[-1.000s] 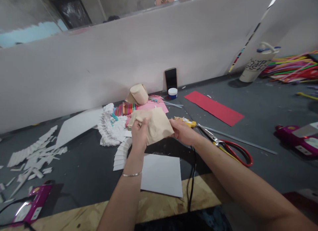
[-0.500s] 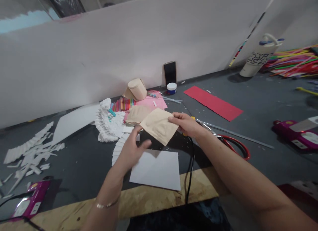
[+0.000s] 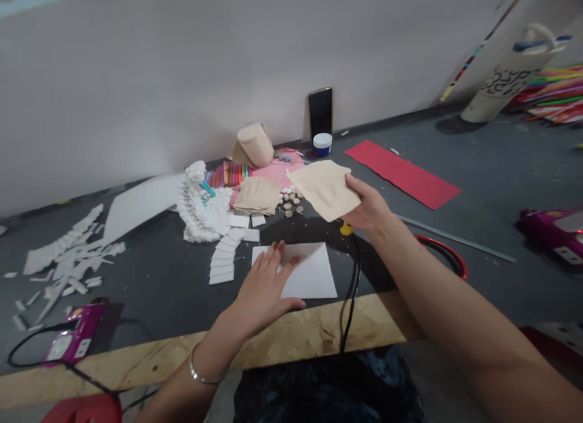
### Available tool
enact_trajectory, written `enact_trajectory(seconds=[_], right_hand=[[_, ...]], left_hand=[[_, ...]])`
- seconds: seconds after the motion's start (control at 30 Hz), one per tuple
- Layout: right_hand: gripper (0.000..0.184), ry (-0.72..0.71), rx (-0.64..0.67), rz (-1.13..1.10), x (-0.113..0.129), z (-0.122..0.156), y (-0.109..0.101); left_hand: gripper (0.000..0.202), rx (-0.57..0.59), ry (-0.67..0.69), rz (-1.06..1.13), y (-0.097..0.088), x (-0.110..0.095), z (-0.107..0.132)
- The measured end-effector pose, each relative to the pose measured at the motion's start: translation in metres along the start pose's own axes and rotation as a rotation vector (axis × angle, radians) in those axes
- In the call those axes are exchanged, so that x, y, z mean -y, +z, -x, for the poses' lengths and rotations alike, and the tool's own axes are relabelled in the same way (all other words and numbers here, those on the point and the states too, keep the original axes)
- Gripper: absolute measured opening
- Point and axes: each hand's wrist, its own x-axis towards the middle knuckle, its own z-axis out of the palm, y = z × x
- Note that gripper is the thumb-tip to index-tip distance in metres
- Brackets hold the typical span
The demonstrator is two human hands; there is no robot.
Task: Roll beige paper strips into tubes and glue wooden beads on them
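My right hand grips a square of beige fabric by its right edge and holds it up above the table. On a white sheet near the table's front edge rests my left hand, fingers spread and holding nothing. Behind the sheet lies a stack of beige fabric squares. Small round beige pieces are scattered beside that stack. An arc of overlapping white tiles sits left of the sheet.
White ruffled pieces, a beige roll, a phone and a small jar stand along the back. A red strip lies right, beyond red-handled scissors. Purple devices with a black cord lie nearby.
My right hand has lifted the fabric square up and to the right. My left hand has come away from the fabric and down onto the white sheet. The view has tilted down.
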Motion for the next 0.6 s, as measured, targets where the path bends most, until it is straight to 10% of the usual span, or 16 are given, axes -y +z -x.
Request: enact_trajectory(seconds=[0.6], right_hand=[[0.029, 0.081, -0.008, -0.009, -0.005, 0.013, 0.011]], left_hand=[[0.104, -0.199, -0.258, 0.027, 0.009, 0.001, -0.047]])
